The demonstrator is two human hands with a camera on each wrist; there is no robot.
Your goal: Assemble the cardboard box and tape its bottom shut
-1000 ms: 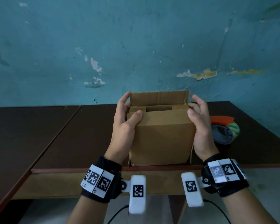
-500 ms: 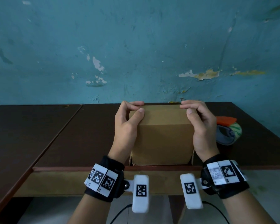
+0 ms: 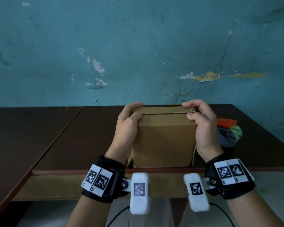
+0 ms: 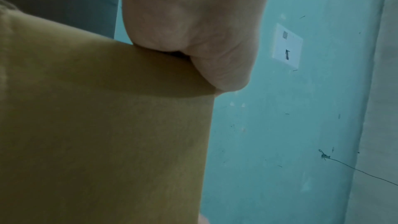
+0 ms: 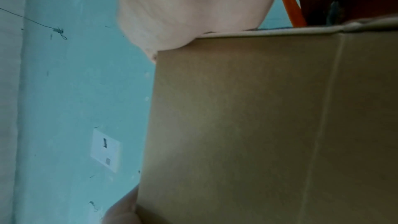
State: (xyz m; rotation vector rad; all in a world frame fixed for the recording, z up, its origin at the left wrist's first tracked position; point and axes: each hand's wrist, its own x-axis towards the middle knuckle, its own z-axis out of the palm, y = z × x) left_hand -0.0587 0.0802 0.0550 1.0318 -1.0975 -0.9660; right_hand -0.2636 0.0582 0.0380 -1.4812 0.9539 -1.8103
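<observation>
A brown cardboard box [image 3: 164,141] stands on the dark table [image 3: 82,138] at its near edge. Its two upward flaps are folded flat and meet along a seam [image 3: 165,114]. My left hand [image 3: 129,119] grips the box's top left corner, fingers curled over the far flap and thumb on the near one. My right hand [image 3: 197,118] grips the top right corner the same way. In the wrist views the box [image 4: 103,134] [image 5: 269,125] fills much of the picture, with each palm against its side. A tape dispenser [image 3: 228,133] with an orange handle lies just right of my right hand.
A peeling teal wall [image 3: 138,46] rises behind the table. A second dark table [image 3: 23,128] adjoins on the left. Bare tabletop lies to the left of the box and beyond the dispenser. Floor and a cable show below the table edge.
One second ago the far flap stood up and the box was open. Both hands folded the flaps down, and my fingers now curl over the closed top.
</observation>
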